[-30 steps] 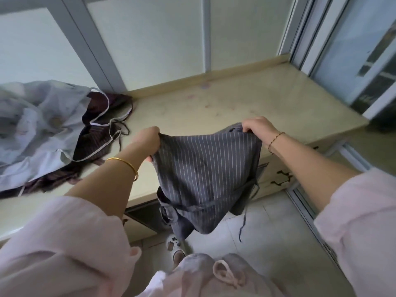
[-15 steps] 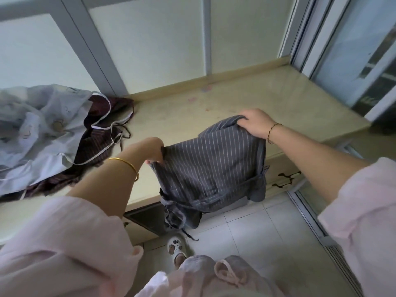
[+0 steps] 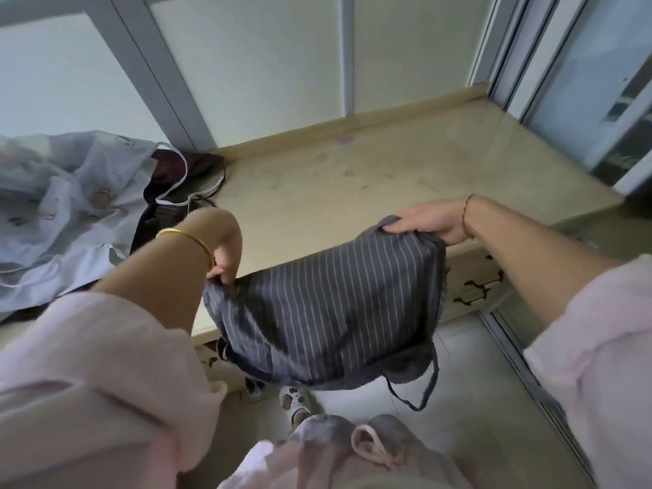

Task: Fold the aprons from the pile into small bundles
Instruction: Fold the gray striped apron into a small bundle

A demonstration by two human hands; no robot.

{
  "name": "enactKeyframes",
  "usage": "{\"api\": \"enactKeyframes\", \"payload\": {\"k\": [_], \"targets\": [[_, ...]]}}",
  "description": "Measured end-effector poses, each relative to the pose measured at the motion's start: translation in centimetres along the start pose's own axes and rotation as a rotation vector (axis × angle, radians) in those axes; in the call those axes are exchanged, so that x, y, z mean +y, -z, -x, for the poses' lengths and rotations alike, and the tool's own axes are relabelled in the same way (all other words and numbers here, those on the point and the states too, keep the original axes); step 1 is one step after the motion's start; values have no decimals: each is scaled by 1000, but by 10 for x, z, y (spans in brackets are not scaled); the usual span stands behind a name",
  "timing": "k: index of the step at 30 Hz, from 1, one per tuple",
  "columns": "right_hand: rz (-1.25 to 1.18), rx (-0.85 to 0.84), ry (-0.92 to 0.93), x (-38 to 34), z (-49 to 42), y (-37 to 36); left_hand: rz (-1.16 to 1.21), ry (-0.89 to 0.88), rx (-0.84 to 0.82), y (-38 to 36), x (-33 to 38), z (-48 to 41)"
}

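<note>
L hand [image 3: 223, 264] & R hand [image 3: 428, 224] each pinch a corner of striped apron [image 3: 328, 305] sagging past counter [image 3: 352, 192] edge. Dangling tie [image 3: 418, 391] may snag the fold, or cloth could slip.

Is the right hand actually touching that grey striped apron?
Touching. The head view shows the right hand gripping the upper corner of the striped apron, with the cloth bunched up against it and no gap between them.
</note>
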State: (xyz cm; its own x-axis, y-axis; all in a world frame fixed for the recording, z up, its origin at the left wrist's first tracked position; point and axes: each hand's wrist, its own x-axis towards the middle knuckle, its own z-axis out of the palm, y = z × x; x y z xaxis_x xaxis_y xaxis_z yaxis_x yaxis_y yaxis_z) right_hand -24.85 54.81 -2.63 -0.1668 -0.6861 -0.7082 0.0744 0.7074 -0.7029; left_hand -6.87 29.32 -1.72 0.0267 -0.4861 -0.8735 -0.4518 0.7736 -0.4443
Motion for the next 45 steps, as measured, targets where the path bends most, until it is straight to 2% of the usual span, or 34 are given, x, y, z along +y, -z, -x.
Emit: {"api": "enactKeyframes", "payload": {"k": [2,3,4,6,7,9,11,12,14,16,18,20,22,23,26,29,33,38,40,41,43,44,45], "targets": [[-135,-25,136,-25,3,-2,-5,114,-21,13,-17,25],[-198,-6,217,-38,1,-5,-4,104,79,20,-26,36],[-256,50,303,-52,-3,-7,25,78,275,29,-36,47],[-446,257,463,-78,-19,-4,159,77,842,58,-55,59],[-596,388,525,-92,-30,3,317,67,1113,77,-62,65],[-919,691,613,-117,-51,26,706,-80,1498,120,-61,70],[-1131,1014,657,-131,-60,55,885,-371,1634,166,-41,80],[-1138,1178,642,-133,-60,68,910,-532,1648,188,-29,83],[-956,1443,525,-123,-60,87,864,-729,1622,220,-8,65],[-660,1560,311,-91,-71,109,766,-746,1535,241,8,22],[-370,1516,25,-51,-90,127,633,-686,1391,242,24,-28],[-194,1439,-238,-24,-115,144,530,-583,1159,238,36,-74],[49,1380,-402,-13,-135,149,404,-490,937,232,44,-106],[204,1348,-409,-15,-143,147,354,-464,859,229,47,-116],[535,1178,-217,-32,-177,141,314,-453,752,231,58,-136],[597,910,-60,-56,-212,132,309,-470,718,237,65,-152],[761,768,20,-76,-250,120,390,-483,723,250,68,-167],[909,633,-90,-79,-272,120,338,-624,711,255,80,-178],[901,567,-246,-74,-263,134,267,-673,622,259,82,-177],[920,470,-364,-75,-253,143,272,-682,570,264,82,-174],[1023,122,-559,-90,-229,161,443,-673,585,280,78,-169],[1033,-25,-598,-102,-220,167,562,-632,703,289,76,-166],[1012,-95,-571,-115,-216,172,678,-559,877,298,73,-165]]}}
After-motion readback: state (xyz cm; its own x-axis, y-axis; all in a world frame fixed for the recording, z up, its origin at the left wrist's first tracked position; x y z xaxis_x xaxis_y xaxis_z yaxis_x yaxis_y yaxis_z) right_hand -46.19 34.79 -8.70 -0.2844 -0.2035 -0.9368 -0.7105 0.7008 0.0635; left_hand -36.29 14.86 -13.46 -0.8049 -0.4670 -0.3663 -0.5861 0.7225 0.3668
